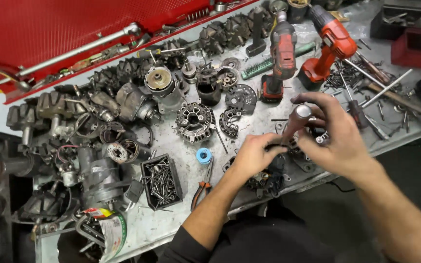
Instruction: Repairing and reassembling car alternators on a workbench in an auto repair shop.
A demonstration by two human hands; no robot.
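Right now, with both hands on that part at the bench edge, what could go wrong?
The dark round part sits close to the bench edge; a hard push from the screwdriver in the right hand could tip it off. The left hand grips right beside the shaft, so a slip might jab its fingers. Loose screws and bits lie near the right hand and could get knocked to the floor.

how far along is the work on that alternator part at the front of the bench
Done: many housings and rotors already lie stripped across the bench. In hand: the right hand grips a screwdriver set into the dark alternator part, which the left hand steadies. Left: that part is still assembled; how many fasteners remain is hidden.
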